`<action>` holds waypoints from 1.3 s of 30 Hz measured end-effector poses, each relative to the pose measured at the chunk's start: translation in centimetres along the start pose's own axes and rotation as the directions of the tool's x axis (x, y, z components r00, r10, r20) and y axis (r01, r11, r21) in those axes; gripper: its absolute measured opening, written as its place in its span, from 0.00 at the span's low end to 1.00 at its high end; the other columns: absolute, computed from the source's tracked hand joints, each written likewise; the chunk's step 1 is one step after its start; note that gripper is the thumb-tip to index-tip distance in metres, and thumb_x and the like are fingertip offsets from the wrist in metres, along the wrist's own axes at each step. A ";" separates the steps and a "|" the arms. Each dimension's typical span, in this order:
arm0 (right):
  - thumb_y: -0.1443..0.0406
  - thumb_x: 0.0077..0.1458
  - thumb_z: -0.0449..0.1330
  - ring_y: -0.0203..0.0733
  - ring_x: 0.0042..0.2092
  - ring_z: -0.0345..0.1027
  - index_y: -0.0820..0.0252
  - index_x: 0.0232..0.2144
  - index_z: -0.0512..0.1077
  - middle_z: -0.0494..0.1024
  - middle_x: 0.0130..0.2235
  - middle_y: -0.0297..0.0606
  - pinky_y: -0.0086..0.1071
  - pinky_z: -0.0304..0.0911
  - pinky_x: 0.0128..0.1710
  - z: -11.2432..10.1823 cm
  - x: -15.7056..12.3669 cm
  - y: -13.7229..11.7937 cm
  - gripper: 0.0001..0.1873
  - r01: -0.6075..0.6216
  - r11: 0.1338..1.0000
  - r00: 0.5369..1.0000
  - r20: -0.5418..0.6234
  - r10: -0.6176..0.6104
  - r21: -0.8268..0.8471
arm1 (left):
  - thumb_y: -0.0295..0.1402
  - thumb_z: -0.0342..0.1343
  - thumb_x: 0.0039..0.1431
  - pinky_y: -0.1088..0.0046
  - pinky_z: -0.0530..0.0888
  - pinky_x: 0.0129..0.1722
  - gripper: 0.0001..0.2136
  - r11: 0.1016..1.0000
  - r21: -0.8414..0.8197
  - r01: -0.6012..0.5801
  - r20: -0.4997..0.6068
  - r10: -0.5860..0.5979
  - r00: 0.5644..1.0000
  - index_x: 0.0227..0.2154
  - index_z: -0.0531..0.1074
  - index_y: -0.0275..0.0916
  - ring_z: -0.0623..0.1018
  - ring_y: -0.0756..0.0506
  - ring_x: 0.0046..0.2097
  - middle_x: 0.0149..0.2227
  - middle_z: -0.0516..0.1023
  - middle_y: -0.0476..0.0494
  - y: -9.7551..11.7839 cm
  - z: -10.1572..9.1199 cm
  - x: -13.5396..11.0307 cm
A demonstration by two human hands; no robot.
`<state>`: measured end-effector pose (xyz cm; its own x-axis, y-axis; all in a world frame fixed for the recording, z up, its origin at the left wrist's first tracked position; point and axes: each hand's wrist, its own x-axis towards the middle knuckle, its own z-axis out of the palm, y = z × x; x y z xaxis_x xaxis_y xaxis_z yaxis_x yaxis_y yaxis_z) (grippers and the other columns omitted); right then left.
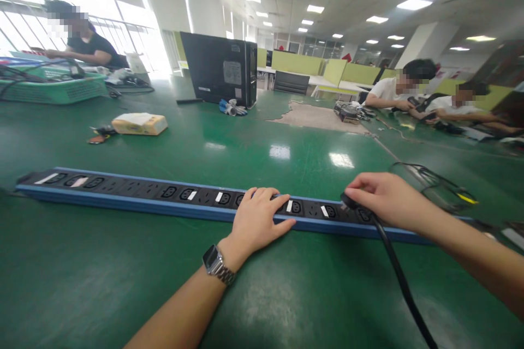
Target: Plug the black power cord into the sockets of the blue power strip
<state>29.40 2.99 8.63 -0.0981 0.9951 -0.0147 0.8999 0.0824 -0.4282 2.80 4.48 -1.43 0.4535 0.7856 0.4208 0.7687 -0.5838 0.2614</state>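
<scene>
A long blue and black power strip [135,206] lies across the green table, with rows of sockets and several white labels on its top. My left hand [258,217] rests over its middle, fingers spread and palm down, hiding some of the sockets. Near the strip's right end, my right hand [379,199] pinches a black power plug [349,200] just above the sockets. The plug's metal pins show and point down to the left. From under this hand a thick black cable [399,278] runs toward the table's near edge.
Beyond the strip lie a yellow tissue pack [140,123], a black computer tower [223,71] and blue-grey gloves [232,108]. A green basket [61,90] of cables stands far left. Thin black cables [440,177] lie at right. Other people sit across the table on both sides.
</scene>
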 end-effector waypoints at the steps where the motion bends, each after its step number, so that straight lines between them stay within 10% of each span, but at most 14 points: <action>1: 0.52 0.52 0.54 0.36 0.25 0.67 0.58 0.30 0.75 0.76 0.24 0.34 0.28 0.56 0.23 1.2 0.3 -0.7 0.17 0.023 1.000 1.000 0.013 -0.023 0.006 | 0.48 0.55 0.55 0.57 0.60 0.56 0.22 1.000 0.001 -0.001 0.001 0.001 1.000 0.50 0.71 0.45 0.70 0.40 0.50 0.48 0.73 0.42 0.0 0.0 0.0; 12: 0.59 0.53 0.52 0.35 0.25 0.64 0.57 0.26 0.72 0.73 0.22 0.32 0.27 0.52 0.25 5.3 2.8 -3.0 0.12 0.062 0.992 0.998 -0.019 -0.064 -0.112 | 0.44 0.58 0.53 0.57 0.61 0.55 0.17 0.996 -0.083 0.015 -0.064 -0.020 0.998 0.45 0.74 0.43 0.69 0.39 0.51 0.46 0.74 0.41 0.6 -0.6 0.1; 17: 0.60 0.53 0.52 0.36 0.27 0.65 0.56 0.26 0.71 0.75 0.25 0.34 0.28 0.51 0.26 5.7 2.9 -3.8 0.11 0.088 0.962 0.995 -0.019 -0.096 -0.258 | 0.39 0.51 0.59 0.69 0.67 0.35 0.12 0.914 -0.394 0.099 0.016 -0.101 0.995 0.31 0.76 0.39 0.73 0.45 0.34 0.29 0.76 0.44 3.0 -1.4 -0.4; 24: 0.58 0.56 0.50 0.37 0.27 0.65 0.56 0.26 0.69 0.75 0.24 0.34 0.28 0.49 0.26 7.6 2.3 -4.0 0.13 0.072 0.967 0.989 -0.105 -0.100 -0.245 | 0.42 0.52 0.58 0.75 0.64 0.23 0.13 0.517 -0.777 0.358 0.339 -0.135 0.931 0.36 0.76 0.40 0.73 0.48 0.25 0.25 0.76 0.47 7.3 0.6 -1.8; 31: 0.50 0.61 0.41 0.36 0.26 0.66 0.56 0.26 0.73 0.76 0.24 0.35 0.28 0.54 0.26 6.8 1.6 -2.0 0.27 0.075 0.995 0.994 -0.075 -0.081 -0.071 | 0.56 0.51 0.51 0.75 0.70 0.23 0.25 -0.278 -0.781 0.560 0.623 -0.280 0.730 0.34 0.68 0.35 0.76 0.47 0.23 0.24 0.76 0.43 9.8 2.9 0.9; 34: 0.51 0.62 0.40 0.39 0.35 0.71 0.56 0.34 0.77 0.79 0.33 0.37 0.30 0.60 0.35 6.8 1.6 0.0 0.28 0.095 0.995 0.989 -0.120 -0.091 0.026 | 0.57 0.54 0.48 0.77 0.67 0.18 0.26 -0.316 -0.776 0.545 0.629 -0.345 0.696 0.33 0.69 0.35 0.73 0.49 0.19 0.19 0.73 0.48 10.1 3.1 1.5; 39: 0.54 0.60 0.45 0.46 0.43 0.69 0.57 0.37 0.76 0.79 0.40 0.40 0.36 0.59 0.43 8.7 1.3 3.7 0.22 0.033 0.965 0.956 -0.272 -0.106 -0.260 | 0.55 0.53 0.49 0.79 0.64 0.13 0.24 -0.225 -0.795 0.564 0.600 -0.432 0.673 0.29 0.70 0.34 0.70 0.50 0.14 0.15 0.71 0.48 9.9 3.8 1.6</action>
<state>28.85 4.14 -0.86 -0.0740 0.9580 0.2769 0.9757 0.1270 -0.1784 12.84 0.77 -1.44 0.2438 0.9042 -0.3507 -0.2760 0.4113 0.8687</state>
